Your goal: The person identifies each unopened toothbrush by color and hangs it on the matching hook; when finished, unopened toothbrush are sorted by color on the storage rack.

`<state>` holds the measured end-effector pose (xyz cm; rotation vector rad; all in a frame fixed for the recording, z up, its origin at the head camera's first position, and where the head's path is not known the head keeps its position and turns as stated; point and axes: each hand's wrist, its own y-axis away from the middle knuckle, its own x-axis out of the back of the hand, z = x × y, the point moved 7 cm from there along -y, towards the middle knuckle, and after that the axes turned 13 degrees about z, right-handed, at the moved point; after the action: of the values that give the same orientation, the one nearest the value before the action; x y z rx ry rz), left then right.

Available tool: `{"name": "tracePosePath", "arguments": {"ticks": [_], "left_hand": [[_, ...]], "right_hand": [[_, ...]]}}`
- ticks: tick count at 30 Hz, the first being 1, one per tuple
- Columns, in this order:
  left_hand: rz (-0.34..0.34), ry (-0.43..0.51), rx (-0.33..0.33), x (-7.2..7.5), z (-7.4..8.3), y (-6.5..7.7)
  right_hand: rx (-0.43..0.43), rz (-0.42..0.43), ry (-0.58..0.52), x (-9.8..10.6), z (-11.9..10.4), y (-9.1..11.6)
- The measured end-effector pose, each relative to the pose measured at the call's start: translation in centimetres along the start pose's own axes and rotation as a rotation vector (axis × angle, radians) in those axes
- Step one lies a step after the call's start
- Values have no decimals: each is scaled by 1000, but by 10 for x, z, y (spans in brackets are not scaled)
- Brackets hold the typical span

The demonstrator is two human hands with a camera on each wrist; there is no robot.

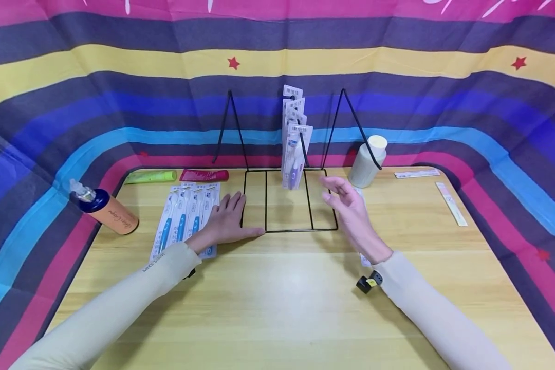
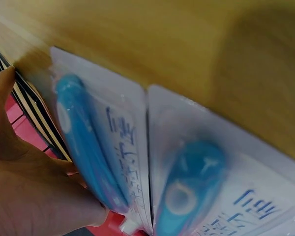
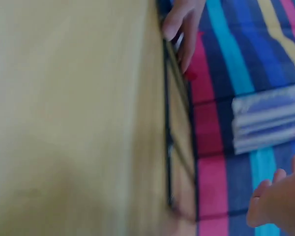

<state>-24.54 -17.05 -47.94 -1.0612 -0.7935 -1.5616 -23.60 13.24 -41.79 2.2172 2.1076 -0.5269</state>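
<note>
A black wire rack [image 1: 287, 230] stands on the table at the middle. From its hook hang several blister-packed toothbrushes [image 1: 293, 169], the front one purple. My left hand [image 1: 228, 218] rests with fingers extended at the rack's left side, thumb by its front corner; whether it presses the wire I cannot tell. Beneath that hand and wrist lie packed blue toothbrushes [image 1: 181, 218], seen close in the left wrist view as blue handles [image 2: 91, 142]. Beside the rack's right side, my right hand [image 1: 349, 210] hovers with loosely bent fingers and nothing held. Its forearm partly covers another pack [image 1: 365, 260].
At the left stands an orange-and-blue pump bottle [image 1: 113, 210]. Green [image 1: 150, 177] and magenta [image 1: 203, 175] tubes lie at the back left. A white bottle [image 1: 368, 162] stands behind my right hand. Two slim packets [image 1: 451, 204] lie far right. Striped cloth [image 1: 166, 103] surrounds the table.
</note>
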Motion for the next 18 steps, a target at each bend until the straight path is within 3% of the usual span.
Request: {"name": "tracePosePath", "arguments": {"ticks": [5,10,14,18], "left_hand": [[4,8,0,1,0,3],[4,0,6,2,0,3],[3,-3,5,3,1,3],[1,-5,2,1,0,1]], "right_hand": [[-38,108,90,56,8,5],[-170,228,375,112,17,17],[-242,223,675,134,18,26],[-262,154,878,141,18,28]]}}
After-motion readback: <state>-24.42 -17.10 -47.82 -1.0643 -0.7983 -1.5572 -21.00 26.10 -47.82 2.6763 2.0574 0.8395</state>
